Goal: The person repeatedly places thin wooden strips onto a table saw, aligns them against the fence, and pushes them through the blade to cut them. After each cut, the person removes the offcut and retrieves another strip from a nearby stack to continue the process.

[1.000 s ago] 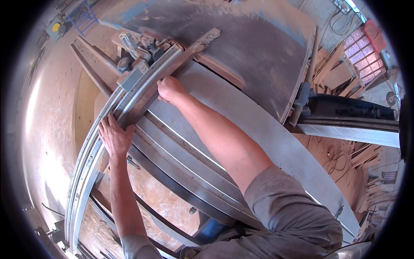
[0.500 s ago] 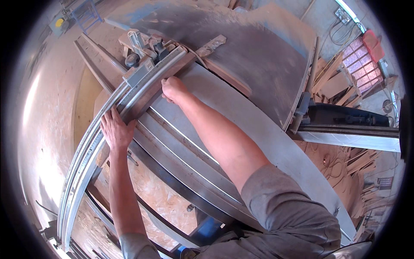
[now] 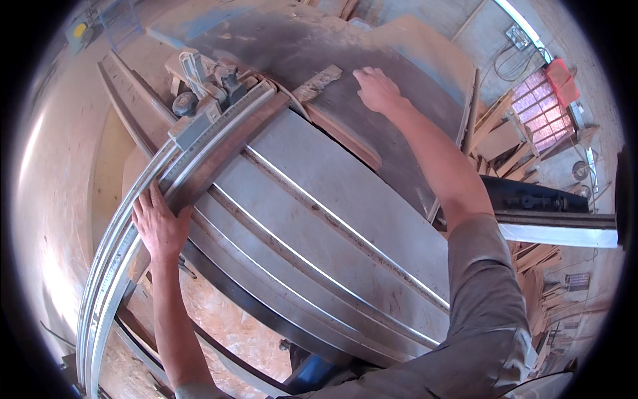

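Note:
My left hand (image 3: 161,223) lies with fingers spread over the metal rail of a saw fence (image 3: 126,253), its thumb beside a brown wooden strip (image 3: 222,153). That strip runs along the fence, across the grey metal saw table (image 3: 352,206) with its long slots. My right hand (image 3: 377,90) is apart from the strip, above the dark, dusty side table (image 3: 419,126). Its fingers are loosely bent and apart, with nothing visible in them. Near it lies a rough wood scrap (image 3: 318,82).
A clamp-like metal fitting with a black knob (image 3: 185,104) sits at the fence's far end. Two long rails (image 3: 126,100) extend past it on the left. Wood offcuts (image 3: 498,136) are piled at the right, near a black machine part (image 3: 531,195).
My right hand has left the wooden strip and moved right, out over the dark side table. The left hand stays on the fence. The whole view has shifted slightly.

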`<state>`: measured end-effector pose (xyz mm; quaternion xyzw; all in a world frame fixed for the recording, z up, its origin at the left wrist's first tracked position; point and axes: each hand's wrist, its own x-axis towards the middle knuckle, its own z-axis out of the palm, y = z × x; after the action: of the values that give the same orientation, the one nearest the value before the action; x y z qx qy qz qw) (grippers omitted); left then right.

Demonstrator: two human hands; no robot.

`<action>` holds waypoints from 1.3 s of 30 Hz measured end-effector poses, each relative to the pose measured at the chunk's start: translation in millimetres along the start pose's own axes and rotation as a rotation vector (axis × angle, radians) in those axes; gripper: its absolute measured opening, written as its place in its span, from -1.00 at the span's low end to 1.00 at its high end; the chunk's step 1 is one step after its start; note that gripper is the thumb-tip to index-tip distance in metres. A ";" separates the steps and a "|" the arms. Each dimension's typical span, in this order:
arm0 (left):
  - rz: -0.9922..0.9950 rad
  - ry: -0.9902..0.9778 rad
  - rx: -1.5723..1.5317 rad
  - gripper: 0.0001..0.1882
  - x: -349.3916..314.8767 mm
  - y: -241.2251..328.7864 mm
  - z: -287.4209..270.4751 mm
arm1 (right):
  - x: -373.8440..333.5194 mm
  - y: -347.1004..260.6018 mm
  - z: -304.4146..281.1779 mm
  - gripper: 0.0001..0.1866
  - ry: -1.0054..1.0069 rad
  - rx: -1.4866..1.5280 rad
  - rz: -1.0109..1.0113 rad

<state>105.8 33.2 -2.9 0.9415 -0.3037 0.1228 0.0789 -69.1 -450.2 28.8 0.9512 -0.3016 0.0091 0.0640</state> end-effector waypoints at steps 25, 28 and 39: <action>-0.943 0.215 -1.876 -0.57 -109.4 -41.3 0.1 | -381.7 35.4 -14.5 -0.59 -0.306 0.229 -0.285; -1.249 0.295 -2.053 -0.70 -93.2 -57.4 17.5 | -407.9 6.6 -51.9 -0.52 -0.252 0.284 -0.181; -0.830 0.619 -1.811 -0.66 -141.3 -22.6 -74.6 | -341.0 -126.0 -98.6 -0.36 0.036 0.704 -0.259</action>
<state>-5.5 146.1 27.3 0.4878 0.0987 0.0482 0.8660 -273.5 -140.3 92.9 0.9449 -0.1562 0.1209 -0.2610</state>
